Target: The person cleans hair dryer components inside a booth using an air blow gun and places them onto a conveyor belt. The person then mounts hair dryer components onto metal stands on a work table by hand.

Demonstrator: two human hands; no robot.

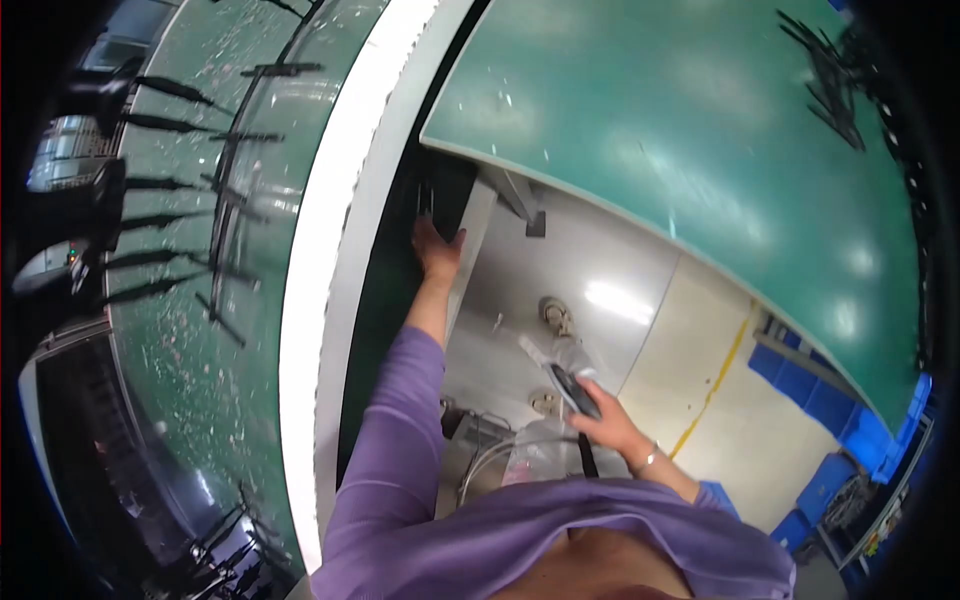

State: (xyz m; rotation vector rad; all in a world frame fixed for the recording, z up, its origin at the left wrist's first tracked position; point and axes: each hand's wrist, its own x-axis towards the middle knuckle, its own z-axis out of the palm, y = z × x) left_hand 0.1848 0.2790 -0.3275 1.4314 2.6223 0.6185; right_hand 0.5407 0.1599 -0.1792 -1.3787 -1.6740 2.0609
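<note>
While our right hand [606, 425] grips a slim, black, plastic-looking tool [573, 389] — likely light, stiff, best held mid-body — our left hand [438, 252] sits at eleven o'clock, its grip unclear.

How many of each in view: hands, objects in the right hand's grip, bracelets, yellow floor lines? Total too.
Hands: 2 (left hand, right hand)
Dark object in the right hand's grip: 1
Bracelet: 1
Yellow floor line: 1
Total: 5
</note>
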